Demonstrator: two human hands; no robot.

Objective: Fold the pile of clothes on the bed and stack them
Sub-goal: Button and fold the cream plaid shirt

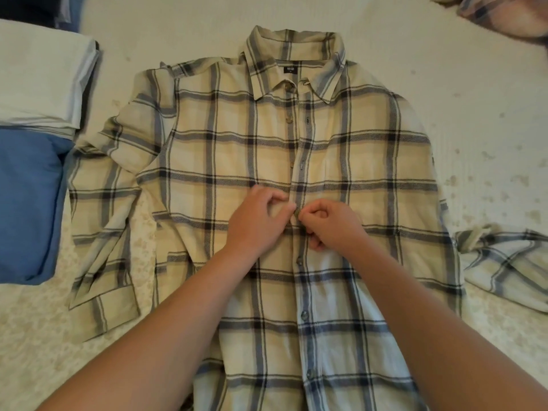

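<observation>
I see the cream flannel shirt with grey-blue plaid checks lying front-up and spread flat in the middle of the bed, collar away from me, hem toward me. Its placket is open from the collar down to about mid-chest; the buttons below the hands look done up. My left hand sits on the left front panel, fingers curled and pinching the placket edge. My right hand meets it from the other side, fingers curled and pinching the cloth at what looks like a button, though it is too small to be sure. The two hands are touching or nearly so. One sleeve lies bent along the shirt's left side; the other runs off toward the right edge, crumpled. Left of the shirt, just beside the sleeve: a folded blue garment, and above it a folded stack of white cloth. Top right corner holds a bunched, faded patterned fabric.
</observation>
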